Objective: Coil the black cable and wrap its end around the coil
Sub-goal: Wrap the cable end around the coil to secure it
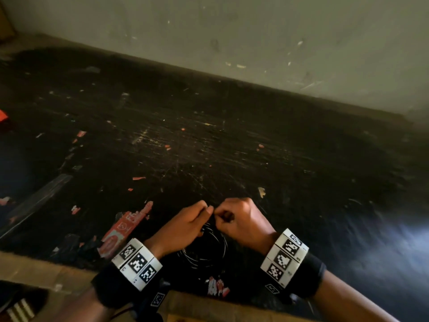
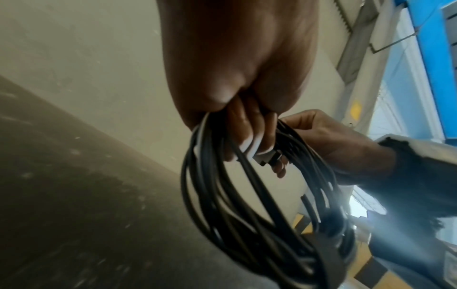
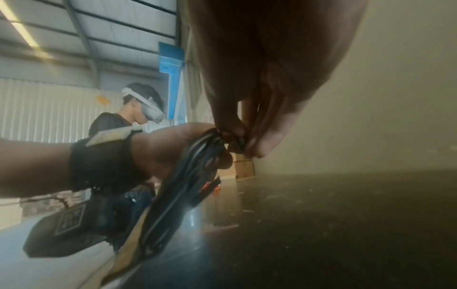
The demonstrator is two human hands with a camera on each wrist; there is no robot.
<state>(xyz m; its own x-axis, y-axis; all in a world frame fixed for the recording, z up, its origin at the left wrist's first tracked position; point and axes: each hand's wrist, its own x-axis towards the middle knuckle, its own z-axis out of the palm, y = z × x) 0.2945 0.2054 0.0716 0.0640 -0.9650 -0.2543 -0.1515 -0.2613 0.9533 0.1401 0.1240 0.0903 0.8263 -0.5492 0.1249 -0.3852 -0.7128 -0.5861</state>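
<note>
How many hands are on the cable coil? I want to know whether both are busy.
2. The left hand grips the top of the black cable coil, loops hanging below. The right hand pinches a strand at the same spot, just right of the left.

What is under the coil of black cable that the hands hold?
The dark, scratched table lies under the cable coil. The left hand and right hand cover the coil's top, hiding it.

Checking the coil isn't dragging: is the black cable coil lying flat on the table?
No, the left hand grips the black cable coil at its top, and its loops hang below the fingers.
</note>
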